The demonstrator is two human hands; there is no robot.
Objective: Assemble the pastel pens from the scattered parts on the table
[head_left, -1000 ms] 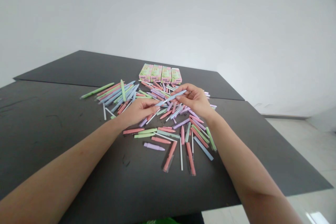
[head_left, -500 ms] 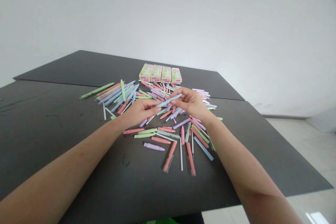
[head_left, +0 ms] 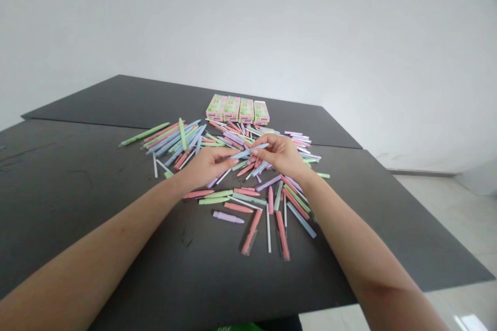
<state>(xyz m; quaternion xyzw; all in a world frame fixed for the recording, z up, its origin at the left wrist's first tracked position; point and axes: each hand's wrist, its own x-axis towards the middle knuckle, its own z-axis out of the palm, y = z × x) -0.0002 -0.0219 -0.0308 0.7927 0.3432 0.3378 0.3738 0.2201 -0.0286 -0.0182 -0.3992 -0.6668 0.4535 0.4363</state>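
Note:
Between my two hands a light-blue pen (head_left: 245, 153) is held above a scattered heap of pen parts. My left hand (head_left: 212, 164) pinches its left end between thumb and fingers. Around the right, pointed end, the thumb and fingers of my right hand (head_left: 280, 154) are closed. Below my hands lie loose barrels, among them a purple barrel (head_left: 228, 217), a red barrel (head_left: 238, 208) and a green barrel (head_left: 215, 200). A thin white refill (head_left: 268, 228) lies between two red pieces, which have clear caps on their near ends.
A pile of pens (head_left: 174, 137) in green, red and blue lies left of my hands. Several pink-and-green boxes (head_left: 231, 108) stand in a row behind the heap. The dark table (head_left: 97, 103) has a seam across it; a white wall rises behind.
The blue pen sits slightly lower, and my right fingers have shifted a little on it. My left hand has barely moved. Everything on the table looks the same.

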